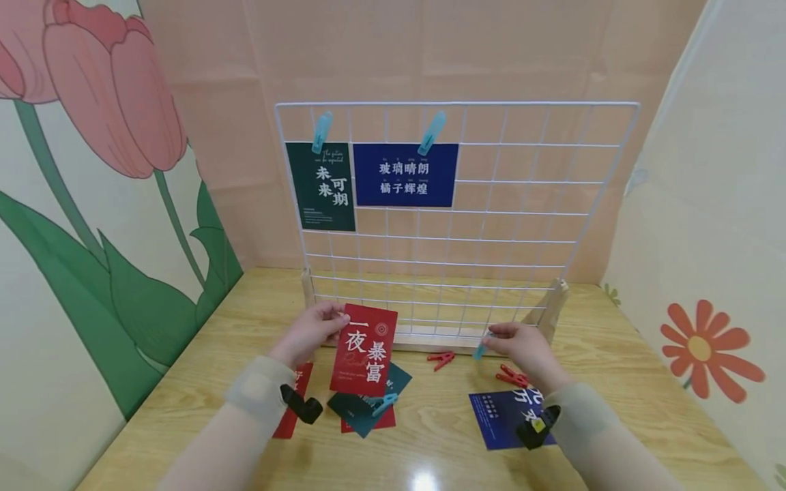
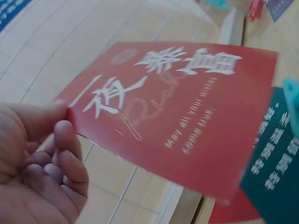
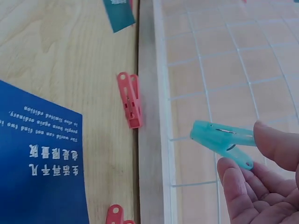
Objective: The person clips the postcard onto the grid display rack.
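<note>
My left hand (image 1: 314, 329) pinches a red card (image 1: 368, 351) with white characters by its edge, thumb on its face in the left wrist view. The card is raised in front of the grid's lower left part. At the right, my right hand (image 1: 518, 346) holds a light blue clothespin (image 3: 224, 137) by its handle ends, between thumb and fingers. On the white wire grid (image 1: 510, 240) a dark green card (image 1: 322, 198) and a blue card (image 1: 405, 175) hang at the upper left, each under a light blue clothespin.
Under the raised card lie a green card (image 1: 399, 378), a light blue clothespin (image 1: 385, 405) and red cards. Red clothespins (image 1: 441, 359) and another blue card (image 1: 491, 419) lie to the right. Wooden feet (image 1: 555, 307) support the grid on the wood-grain table (image 1: 202, 409).
</note>
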`<state>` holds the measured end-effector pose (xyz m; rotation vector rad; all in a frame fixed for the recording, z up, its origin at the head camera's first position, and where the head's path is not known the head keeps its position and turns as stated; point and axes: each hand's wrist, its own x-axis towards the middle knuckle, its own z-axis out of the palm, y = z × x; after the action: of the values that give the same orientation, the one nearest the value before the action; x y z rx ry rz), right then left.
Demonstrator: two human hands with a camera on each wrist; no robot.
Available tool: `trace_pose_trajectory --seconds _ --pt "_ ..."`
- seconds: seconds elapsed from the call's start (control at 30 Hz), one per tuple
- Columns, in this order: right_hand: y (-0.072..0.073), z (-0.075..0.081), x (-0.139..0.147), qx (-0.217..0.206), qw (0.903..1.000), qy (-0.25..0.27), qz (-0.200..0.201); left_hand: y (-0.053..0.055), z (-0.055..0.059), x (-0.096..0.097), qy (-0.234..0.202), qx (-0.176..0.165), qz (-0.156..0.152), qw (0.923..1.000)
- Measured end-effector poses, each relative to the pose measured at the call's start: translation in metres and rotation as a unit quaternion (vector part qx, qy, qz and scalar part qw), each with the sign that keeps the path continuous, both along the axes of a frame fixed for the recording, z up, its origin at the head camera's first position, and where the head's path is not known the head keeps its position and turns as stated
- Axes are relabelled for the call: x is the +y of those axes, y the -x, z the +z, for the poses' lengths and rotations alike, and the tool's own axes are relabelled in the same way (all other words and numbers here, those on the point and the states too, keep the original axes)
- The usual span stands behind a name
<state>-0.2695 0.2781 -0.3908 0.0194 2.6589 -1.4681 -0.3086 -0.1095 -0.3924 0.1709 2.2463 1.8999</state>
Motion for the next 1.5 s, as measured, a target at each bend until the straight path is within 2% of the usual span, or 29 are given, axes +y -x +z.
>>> trace_pose_trajectory --seconds 0.2,0.3,0.47,0.6,0.97,1.1,1.3,1.5 --pt "0.002 0.006 0.003 -0.012 0.9988 0.047 -0.003 -0.006 0.002 0.015 -0.025 0.044 0.008 0.9987" --pt "0.003 0.011 0.004 -0.007 0.9988 0.048 -0.001 -0.008 0.002 0.022 -0.029 0.064 0.014 0.9975" --pt "0.003 0.020 0.005 0.018 0.9991 0.035 0.016 -0.012 0.006 0.033 -0.041 0.085 0.020 0.9954" --pt "0.002 0.033 0.004 0.056 0.9979 0.022 0.024 -0.016 0.010 0.043 -0.051 0.093 0.027 0.9940" --pt "-0.007 0.088 0.005 0.139 0.9893 -0.021 0.039 -0.020 0.027 0.066 -0.074 0.105 0.042 0.9908" --pt "-0.006 0.112 0.007 0.156 0.9863 -0.034 0.042 -0.019 0.035 0.075 -0.082 0.113 0.039 0.9894" --pt "-0.008 0.145 0.011 0.188 0.9790 -0.064 0.047 -0.015 0.048 0.090 -0.085 0.143 0.040 0.9853" --pt "-0.006 0.172 0.015 0.218 0.9735 -0.061 0.030 -0.009 0.063 0.105 -0.108 0.177 0.029 0.9779"
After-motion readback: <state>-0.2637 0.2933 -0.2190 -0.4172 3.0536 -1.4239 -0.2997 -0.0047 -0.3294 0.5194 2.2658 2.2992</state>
